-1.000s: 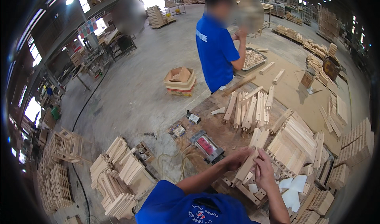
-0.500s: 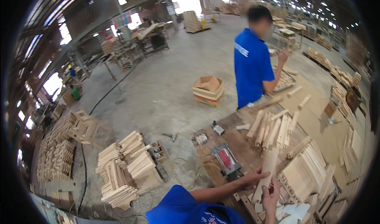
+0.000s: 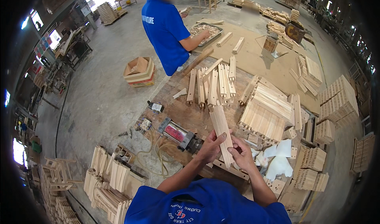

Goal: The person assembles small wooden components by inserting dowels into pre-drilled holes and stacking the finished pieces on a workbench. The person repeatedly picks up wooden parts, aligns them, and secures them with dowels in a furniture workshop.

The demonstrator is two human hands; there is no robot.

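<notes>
Both my hands hold a pale wooden slat [image 3: 220, 123], tilted with its far end towards a pile of narrow wooden rails. My left hand [image 3: 212, 146] grips its left edge, thumb on top. On the other edge, near the slat's lower end, my right hand [image 3: 240, 152] has its fingers closed. Whether it is one piece or two laid together I cannot tell. Just beyond lie the loose rails [image 3: 213, 83] with drilled holes. Left of my left hand is a pneumatic cylinder [image 3: 176, 132] with a red middle, fixed to the brown workbench [image 3: 198, 123].
Stacked slats [image 3: 266, 111] and white sheets [image 3: 279, 160] lie right of my hands. Across the bench a co-worker in a blue shirt [image 3: 164, 30] reaches into a tray of small wooden pieces [image 3: 209, 29]. A cardboard box [image 3: 140, 71] stands on the floor; hoses [image 3: 158, 154] trail nearby.
The view has swung right, so the bench sits nearer the middle. Both hands still hold the slat. The co-worker's raised hand has come down to the tray.
</notes>
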